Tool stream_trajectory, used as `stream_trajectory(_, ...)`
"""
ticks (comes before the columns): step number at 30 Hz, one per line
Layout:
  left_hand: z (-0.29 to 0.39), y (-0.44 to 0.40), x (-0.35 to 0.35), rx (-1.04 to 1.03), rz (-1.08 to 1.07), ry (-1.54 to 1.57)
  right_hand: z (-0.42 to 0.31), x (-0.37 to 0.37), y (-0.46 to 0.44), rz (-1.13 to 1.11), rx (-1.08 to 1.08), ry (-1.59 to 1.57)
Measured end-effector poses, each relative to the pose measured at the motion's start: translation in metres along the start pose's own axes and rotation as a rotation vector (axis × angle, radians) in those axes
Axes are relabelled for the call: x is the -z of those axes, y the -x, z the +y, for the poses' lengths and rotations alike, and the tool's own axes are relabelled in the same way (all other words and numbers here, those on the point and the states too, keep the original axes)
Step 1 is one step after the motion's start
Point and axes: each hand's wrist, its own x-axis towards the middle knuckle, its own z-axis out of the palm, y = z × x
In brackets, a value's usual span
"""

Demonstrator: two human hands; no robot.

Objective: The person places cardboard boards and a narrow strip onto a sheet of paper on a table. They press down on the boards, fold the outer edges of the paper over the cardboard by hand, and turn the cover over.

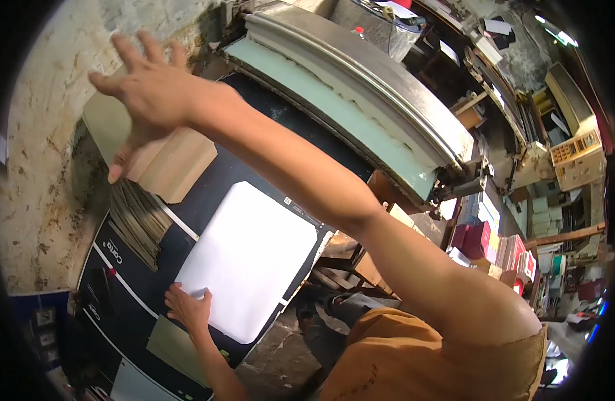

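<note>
My left hand rests open on the white paper at the counter's near edge, right hand raised (fingers splayed) by the tan stack, wall-side edge.

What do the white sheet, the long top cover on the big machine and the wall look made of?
The white sheet looks like smooth paper or thin card, flat and evenly white. The cover seems to be bare metal, grey with a dull sheen. The wall looks like painted plaster, rough, stained and patchy, though it could be concrete.
</note>
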Motion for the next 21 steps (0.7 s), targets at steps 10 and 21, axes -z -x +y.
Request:
stream_trajectory(10, -0.007, 0.008, -0.011, 0.034, 0.043, 0.029, 0.052, -0.086, -0.024, -0.526, -0.216, 0.131)
stream_trajectory(21, 0.0, 0.012, -0.01, 0.098, 0.098, 0.146, 0.039, -0.066, 0.01, -0.19, -0.215, 0.075)
